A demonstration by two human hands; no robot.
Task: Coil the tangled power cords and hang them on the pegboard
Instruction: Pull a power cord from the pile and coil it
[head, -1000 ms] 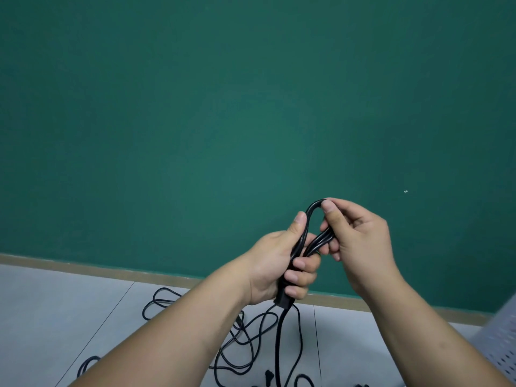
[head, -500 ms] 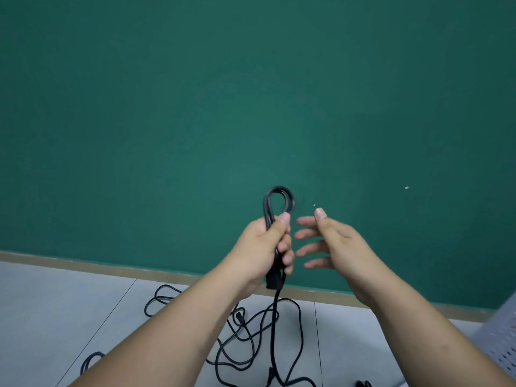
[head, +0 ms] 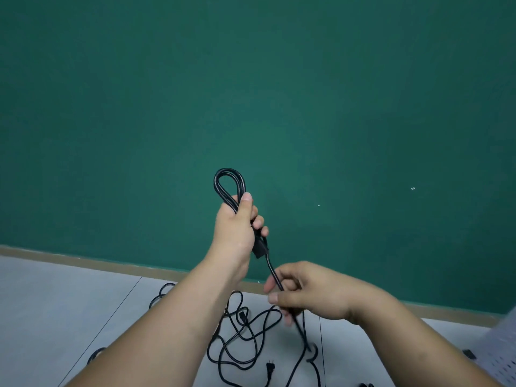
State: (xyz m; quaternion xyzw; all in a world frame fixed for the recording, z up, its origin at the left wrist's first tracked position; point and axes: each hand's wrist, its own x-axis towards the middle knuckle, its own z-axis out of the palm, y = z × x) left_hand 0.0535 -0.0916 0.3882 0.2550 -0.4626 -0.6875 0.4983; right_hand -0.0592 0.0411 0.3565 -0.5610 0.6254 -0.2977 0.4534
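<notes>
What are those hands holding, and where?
Both grip a black power cord: the left hand holds its coiled loops below the top bend; the right hand pinches the straight run beneath.

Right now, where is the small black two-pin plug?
In the head view the small black two-pin plug lies on the grey tiled floor at bottom centre, beside the tangled black cords, below the right hand.
</notes>
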